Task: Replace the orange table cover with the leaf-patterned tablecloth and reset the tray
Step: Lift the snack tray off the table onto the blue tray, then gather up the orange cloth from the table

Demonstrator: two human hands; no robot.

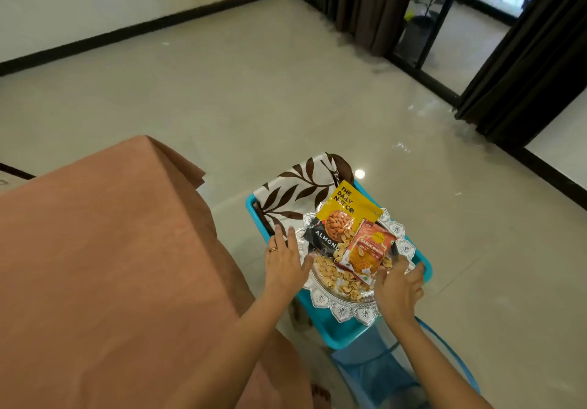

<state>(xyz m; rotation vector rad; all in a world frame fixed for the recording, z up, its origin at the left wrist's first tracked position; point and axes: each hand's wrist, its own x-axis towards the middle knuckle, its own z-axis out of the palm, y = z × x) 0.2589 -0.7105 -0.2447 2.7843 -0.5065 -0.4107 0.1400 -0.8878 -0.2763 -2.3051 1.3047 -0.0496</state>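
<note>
The orange table cover (111,249) drapes over the table on the left. To its right the folded leaf-patterned tablecloth (295,186) lies on a blue plastic stool (340,332). On top of the cloth sits a silver tray (346,308) with a yellow almond packet (340,214), an orange snack packet (368,249) and loose nut shells (336,278). My left hand (282,259) lies palm down with straight fingers against the tray's left rim. My right hand (397,288) curls over the tray's right rim.
Glossy beige floor tiles (254,90) spread beyond the stool. Dark curtains (359,1) and a glass door stand at the back right. A bare foot (320,396) shows at the bottom between table and stool.
</note>
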